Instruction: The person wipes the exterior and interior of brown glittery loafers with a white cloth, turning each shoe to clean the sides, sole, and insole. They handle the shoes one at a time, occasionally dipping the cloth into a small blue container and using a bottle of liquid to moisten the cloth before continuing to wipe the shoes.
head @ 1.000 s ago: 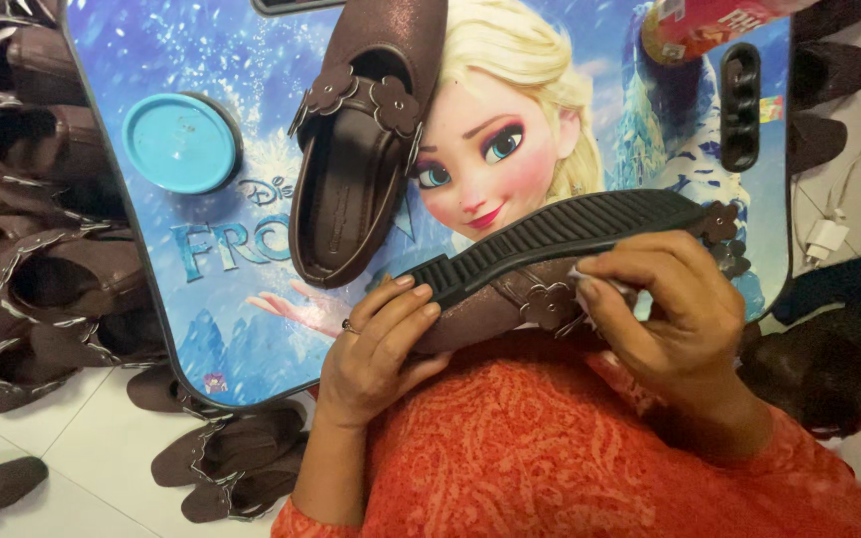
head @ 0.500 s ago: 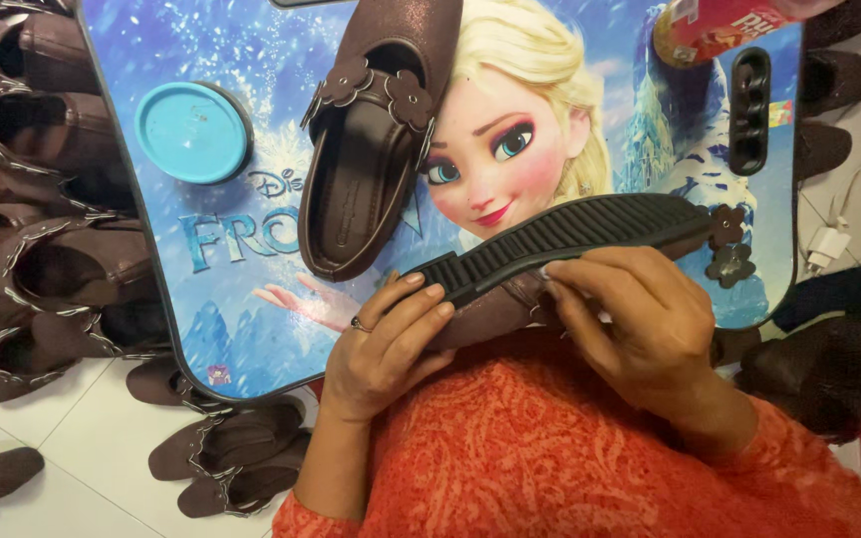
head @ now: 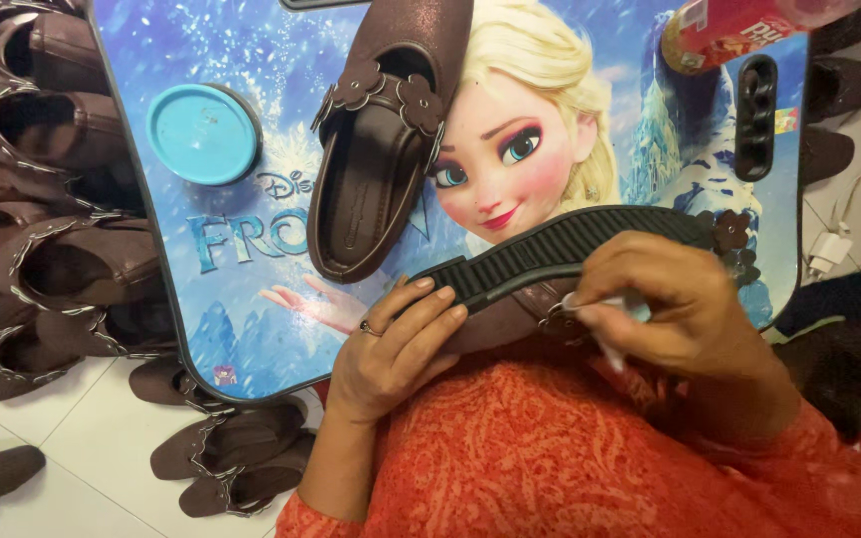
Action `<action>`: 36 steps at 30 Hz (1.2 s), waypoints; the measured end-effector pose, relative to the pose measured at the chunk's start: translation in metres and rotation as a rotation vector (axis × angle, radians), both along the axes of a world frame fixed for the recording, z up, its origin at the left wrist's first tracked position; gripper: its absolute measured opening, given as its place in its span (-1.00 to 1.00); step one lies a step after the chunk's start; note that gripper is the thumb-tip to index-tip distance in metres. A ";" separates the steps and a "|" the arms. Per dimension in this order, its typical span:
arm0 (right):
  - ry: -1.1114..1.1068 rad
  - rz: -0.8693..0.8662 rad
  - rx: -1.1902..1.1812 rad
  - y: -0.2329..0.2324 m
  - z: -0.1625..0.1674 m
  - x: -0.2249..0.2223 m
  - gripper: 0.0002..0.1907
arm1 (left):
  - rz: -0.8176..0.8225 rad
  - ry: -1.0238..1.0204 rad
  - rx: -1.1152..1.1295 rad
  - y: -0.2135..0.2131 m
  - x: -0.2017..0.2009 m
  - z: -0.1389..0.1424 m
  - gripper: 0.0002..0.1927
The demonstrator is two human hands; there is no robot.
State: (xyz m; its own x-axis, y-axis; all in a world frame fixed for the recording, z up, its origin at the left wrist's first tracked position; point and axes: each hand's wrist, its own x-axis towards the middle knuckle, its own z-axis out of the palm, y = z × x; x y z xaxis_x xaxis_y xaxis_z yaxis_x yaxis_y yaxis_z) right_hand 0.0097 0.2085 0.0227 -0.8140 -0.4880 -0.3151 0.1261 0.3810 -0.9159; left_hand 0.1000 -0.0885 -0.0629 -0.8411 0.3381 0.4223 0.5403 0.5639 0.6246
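Brown shoe (head: 550,269) lies sole-up across both hands. Left hand (head: 396,344) cups its heel; right hand (head: 665,304) pinches a white tool (head: 610,344) against its upper.

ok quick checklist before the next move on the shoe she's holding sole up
1. Left hand grips the held shoe at its end: ok.
2. Right hand pinches a small white tool at the shoe's side: ok.
3. Ribbed sole faces up: ok.
4. Tool tip's contact point: cannot tell, fingers hide it.
5. Second shoe lies apart on the picture board: ok.
6. Blue lid clear of both hands: ok.
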 end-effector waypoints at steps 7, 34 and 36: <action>0.024 -0.281 -0.908 0.053 -0.019 -0.022 -0.87 | 0.015 0.025 -0.020 0.005 -0.002 0.010 -0.40; 1.261 -0.439 0.293 0.095 0.085 -0.147 -0.92 | -0.019 -0.738 -0.220 0.118 -0.100 0.105 -0.29; 1.244 -0.409 0.300 0.096 0.079 -0.152 -0.91 | -0.037 -0.661 -0.204 0.119 -0.103 0.103 -0.24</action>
State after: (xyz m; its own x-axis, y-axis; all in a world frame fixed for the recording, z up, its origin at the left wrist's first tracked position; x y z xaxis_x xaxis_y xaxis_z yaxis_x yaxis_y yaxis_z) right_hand -0.1419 0.3040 0.1015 -0.7051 -0.1861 0.6842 -0.5713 0.7207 -0.3928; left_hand -0.0028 0.0301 0.0398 -0.8866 0.3894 -0.2495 0.1041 0.6937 0.7127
